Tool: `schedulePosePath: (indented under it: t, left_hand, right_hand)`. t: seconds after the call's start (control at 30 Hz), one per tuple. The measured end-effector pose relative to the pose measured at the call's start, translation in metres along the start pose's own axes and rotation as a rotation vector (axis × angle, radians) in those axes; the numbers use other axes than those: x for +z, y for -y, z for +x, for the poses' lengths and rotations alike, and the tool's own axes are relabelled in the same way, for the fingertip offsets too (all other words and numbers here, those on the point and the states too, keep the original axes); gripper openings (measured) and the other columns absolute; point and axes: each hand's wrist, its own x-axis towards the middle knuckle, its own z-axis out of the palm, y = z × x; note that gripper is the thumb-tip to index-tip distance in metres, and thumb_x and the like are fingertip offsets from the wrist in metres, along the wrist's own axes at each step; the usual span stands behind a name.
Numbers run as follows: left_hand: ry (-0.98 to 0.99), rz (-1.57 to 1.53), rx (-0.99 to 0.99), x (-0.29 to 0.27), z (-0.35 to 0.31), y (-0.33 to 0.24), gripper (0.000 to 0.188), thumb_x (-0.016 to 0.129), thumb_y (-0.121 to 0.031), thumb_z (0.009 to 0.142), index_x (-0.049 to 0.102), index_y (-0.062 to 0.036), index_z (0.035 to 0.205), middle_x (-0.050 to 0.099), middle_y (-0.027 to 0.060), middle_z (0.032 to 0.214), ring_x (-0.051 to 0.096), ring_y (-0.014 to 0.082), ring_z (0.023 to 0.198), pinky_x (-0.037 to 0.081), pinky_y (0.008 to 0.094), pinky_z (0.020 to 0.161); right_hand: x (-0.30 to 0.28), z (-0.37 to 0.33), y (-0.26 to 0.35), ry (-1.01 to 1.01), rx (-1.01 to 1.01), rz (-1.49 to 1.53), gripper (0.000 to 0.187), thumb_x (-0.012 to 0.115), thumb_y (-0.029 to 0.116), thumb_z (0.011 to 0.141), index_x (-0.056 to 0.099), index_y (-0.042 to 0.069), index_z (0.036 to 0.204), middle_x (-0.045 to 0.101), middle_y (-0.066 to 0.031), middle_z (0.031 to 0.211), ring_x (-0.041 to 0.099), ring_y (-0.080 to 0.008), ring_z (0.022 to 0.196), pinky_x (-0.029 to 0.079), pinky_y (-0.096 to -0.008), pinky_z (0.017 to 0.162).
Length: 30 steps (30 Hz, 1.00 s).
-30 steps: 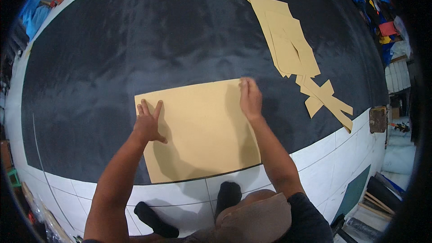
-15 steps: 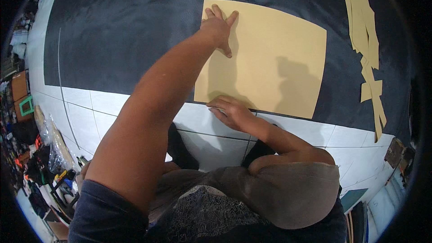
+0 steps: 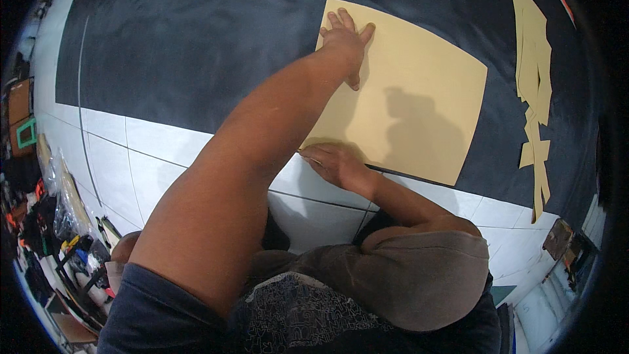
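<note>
A large tan sheet of stiff paper or card lies flat on black fabric, close to the fabric's near edge. My left hand presses on the sheet by its far left corner, palm down with fingers spread. At the near left corner rests my right hand, its thumb and fingers pinched together along the sheet's near edge. A tiny thin tip seems to stick out of this pinch, too small to name. My left forearm crosses over the sheet's left edge and hides part of it.
Narrow tan offcuts lie in a strip on the fabric at the right. White floor tiles show along the near edge. Clutter with clear plastic wrapping stands at the left; a brown block sits at the lower right.
The whole view has turned slightly, so the sheet appears farther right. Both hands keep about the same places on it; the right fingers look more tightly pinched at the corner.
</note>
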Motion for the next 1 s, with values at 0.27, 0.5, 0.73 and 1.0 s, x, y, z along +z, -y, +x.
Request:
schedulePosePath:
  t: [0.27,0.5,0.73,1.0]
  left_hand:
    - [0.022,0.041,-0.007,0.001,0.005,-0.002,0.152,0.1,-0.052,0.05,0.004,-0.0239,0.165,0.003,0.0426,0.16,0.019,0.0596,0.147,0.039,0.059,0.114]
    - [-0.007,0.034,-0.018,0.003,0.001,0.0,0.151,0.1,-0.049,0.049,0.007,-0.0248,0.165,0.005,0.0424,0.16,0.02,0.0595,0.147,0.041,0.0589,0.112]
    - [-0.02,0.029,-0.007,0.007,0.003,0.0,0.152,0.101,-0.046,0.046,0.007,-0.0265,0.164,0.006,0.0431,0.16,0.02,0.0604,0.147,0.042,0.0575,0.112]
    - [-0.036,-0.003,-0.007,0.009,0.003,0.002,0.154,0.102,-0.042,0.045,0.005,-0.0269,0.164,0.003,0.0435,0.16,0.016,0.0606,0.147,0.04,0.057,0.114]
  right_hand:
    - [-0.018,-0.004,0.004,0.093,-0.038,-0.248,0.022,0.066,0.011,0.09,0.067,0.003,0.11,0.071,-0.017,0.104,0.071,-0.0304,0.096,0.059,-0.044,0.077]
    - [-0.072,-0.061,0.004,0.107,0.085,-0.272,0.023,0.067,0.01,0.088,0.067,0.002,0.109,0.071,-0.0124,0.1,0.07,-0.03,0.094,0.058,-0.0446,0.081]
    - [-0.031,-0.025,0.004,0.035,0.016,-0.219,0.02,0.071,0.008,0.087,0.07,0.007,0.107,0.072,-0.0109,0.105,0.071,-0.0289,0.096,0.058,-0.0401,0.084]
    - [-0.099,-0.103,0.005,0.053,0.347,-0.233,0.018,0.071,0.006,0.087,0.068,0.004,0.104,0.072,-0.0122,0.106,0.069,-0.0337,0.1,0.056,-0.0431,0.087]
